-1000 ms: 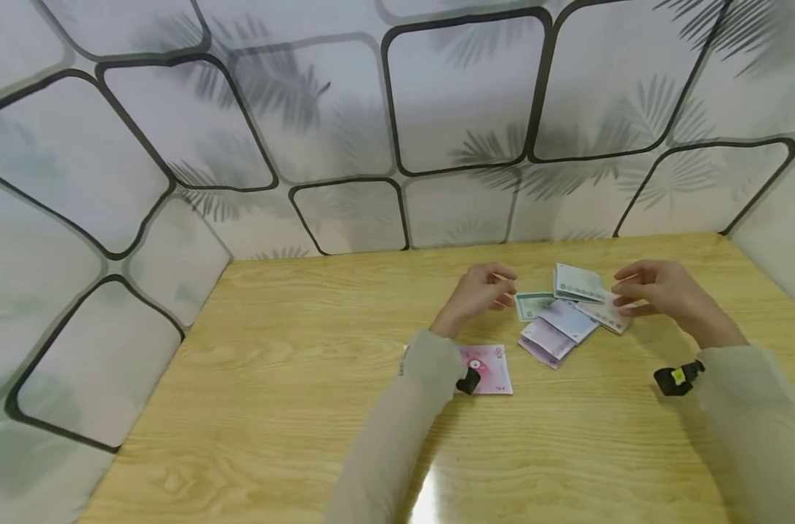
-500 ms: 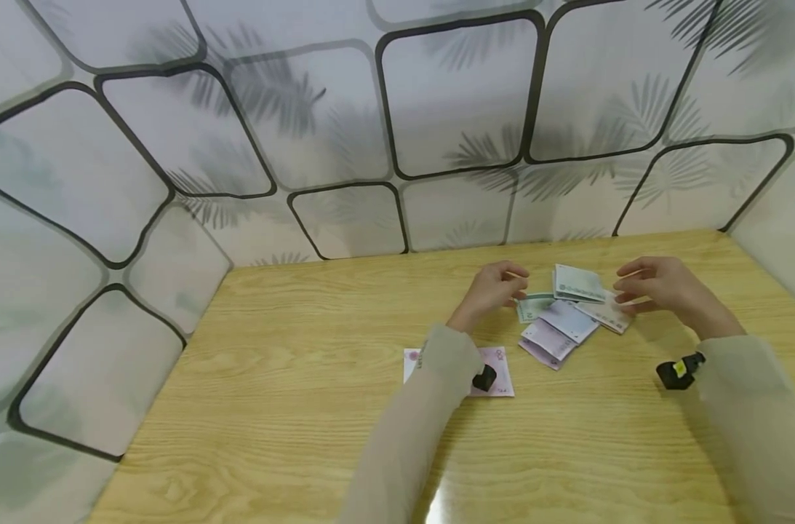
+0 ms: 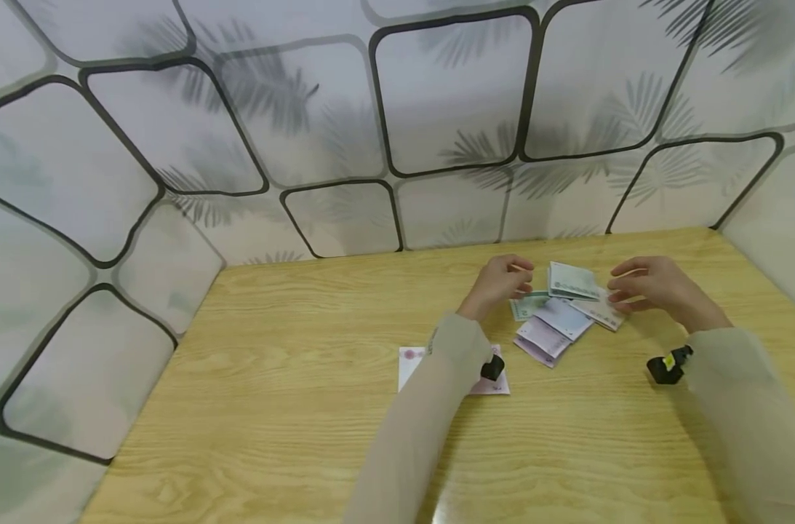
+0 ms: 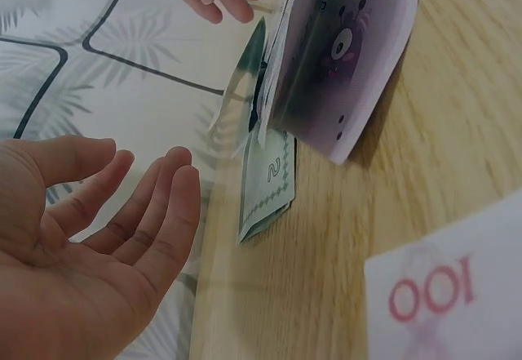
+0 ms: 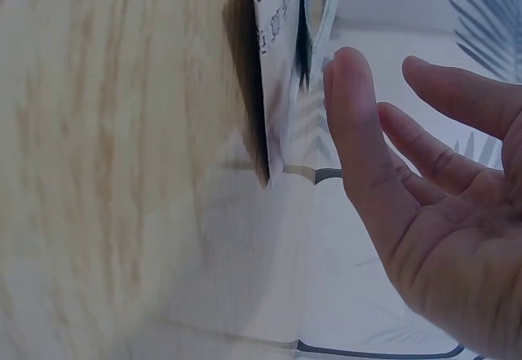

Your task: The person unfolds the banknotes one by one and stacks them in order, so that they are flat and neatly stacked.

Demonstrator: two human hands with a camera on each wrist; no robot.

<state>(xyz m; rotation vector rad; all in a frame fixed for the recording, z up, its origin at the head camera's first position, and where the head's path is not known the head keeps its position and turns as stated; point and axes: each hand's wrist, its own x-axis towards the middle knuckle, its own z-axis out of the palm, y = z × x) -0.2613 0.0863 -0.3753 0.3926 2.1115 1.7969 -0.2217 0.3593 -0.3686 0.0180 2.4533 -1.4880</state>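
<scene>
Head view, left to right: a pink note (image 3: 410, 364) lies on the table (image 3: 273, 407), partly hidden by the left sleeve (image 3: 446, 356); the left hand (image 3: 498, 282), grip apart, hovers beside a green note (image 3: 526, 307); purple (image 3: 544, 338), blue (image 3: 564, 318) and beige notes (image 3: 603, 311) overlap nearby; the right hand (image 3: 655, 286), grip also apart, hovers just beside the beige one.

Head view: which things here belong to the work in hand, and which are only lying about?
Likely in the work:
left hand and right hand, one at each side of these notes:
grey-green top note
green note marked 2
blue note
purple note
beige note

Seemingly only lying about:
pink 100 note, flat, apart from the others, partly hidden by the left sleeve
wooden table
patterned backdrop
</scene>
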